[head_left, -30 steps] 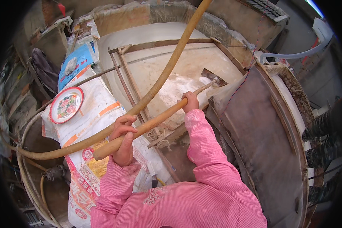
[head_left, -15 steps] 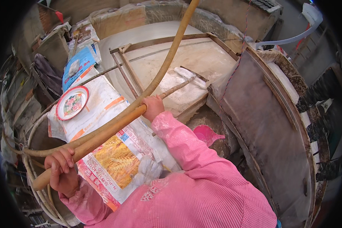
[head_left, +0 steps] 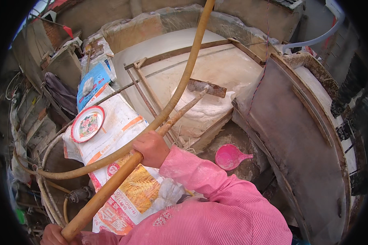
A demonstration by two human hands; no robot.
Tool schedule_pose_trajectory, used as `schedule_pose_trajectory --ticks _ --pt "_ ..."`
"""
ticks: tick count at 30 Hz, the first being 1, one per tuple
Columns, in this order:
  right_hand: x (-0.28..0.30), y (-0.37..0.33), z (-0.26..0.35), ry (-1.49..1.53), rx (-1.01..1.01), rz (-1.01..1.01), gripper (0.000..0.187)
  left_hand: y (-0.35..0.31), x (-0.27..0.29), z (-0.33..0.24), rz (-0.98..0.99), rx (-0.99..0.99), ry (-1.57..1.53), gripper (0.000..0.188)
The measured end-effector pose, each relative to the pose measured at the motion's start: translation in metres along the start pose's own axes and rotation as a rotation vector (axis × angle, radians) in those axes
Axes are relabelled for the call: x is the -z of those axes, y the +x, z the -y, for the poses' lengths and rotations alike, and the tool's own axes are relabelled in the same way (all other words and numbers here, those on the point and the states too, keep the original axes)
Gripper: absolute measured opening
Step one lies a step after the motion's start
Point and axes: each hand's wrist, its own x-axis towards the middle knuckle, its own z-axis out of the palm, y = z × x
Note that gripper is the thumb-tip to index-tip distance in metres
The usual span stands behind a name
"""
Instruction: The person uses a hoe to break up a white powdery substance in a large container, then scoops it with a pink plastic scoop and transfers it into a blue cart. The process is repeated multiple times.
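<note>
A long-handled scraper point(head_left: 106, 192) with a wooden pole crosses in front of me from lower left to upper right. My left hand point(head_left: 54, 235) is closed round its near end at the picture's lower edge, partly cut off. Farther up, my right hand point(head_left: 152, 150) grips the pole, knuckles up, close beside a thick yellow hose point(head_left: 187, 73). At the far end the flat rectangular blade point(head_left: 196, 85) stands against a heap of white paste-like stuff point(head_left: 204, 107). That heap lies at the near right corner of a wood-framed, pale shallow bed point(head_left: 167, 67).
Printed sacks point(head_left: 141, 190) lie like a cover at my left, with a red-rimmed floral plate point(head_left: 88, 124) on them. A pink scoop point(head_left: 229, 157) rests on the ground to the right. Beyond it is a large grey sheet-covered tank point(head_left: 298, 151). A thin twisted cord point(head_left: 259, 83) hangs nearby.
Both hands have drawn the pole back toward me and down. The scraper's blade has turned and now shows its flat face, with white stuff heaped in front of it. The view has shifted slightly.
</note>
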Motion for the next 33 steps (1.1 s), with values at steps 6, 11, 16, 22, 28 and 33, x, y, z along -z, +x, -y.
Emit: schedule_pose_trajectory --ticks 6,11,16,22,28,33 --pt "0.089 -0.017 -0.195 -0.294 -0.141 -0.051 0.019 -0.055 -0.032 0.193 0.003 0.394 0.174 0.023" --pt "0.150 -0.089 -0.309 -0.334 -0.412 -0.155 0.024 -0.109 -0.093 0.328 0.313 0.638 0.190 0.013" --pt "0.123 -0.112 -0.302 -0.247 -0.462 -0.278 0.031 -0.105 -0.086 0.301 0.303 0.608 0.178 0.016" --pt "0.043 -0.086 -0.191 -0.260 -0.434 -0.244 0.032 -0.080 -0.043 0.177 0.008 0.631 0.322 0.020" --pt "0.000 -0.072 -0.080 -0.303 -0.455 -0.108 0.029 -0.052 -0.028 0.058 0.028 0.670 0.358 0.022" --pt "-0.011 -0.065 -0.008 -0.237 -0.323 -0.077 0.022 -0.035 -0.023 -0.024 0.030 0.624 0.425 0.023"
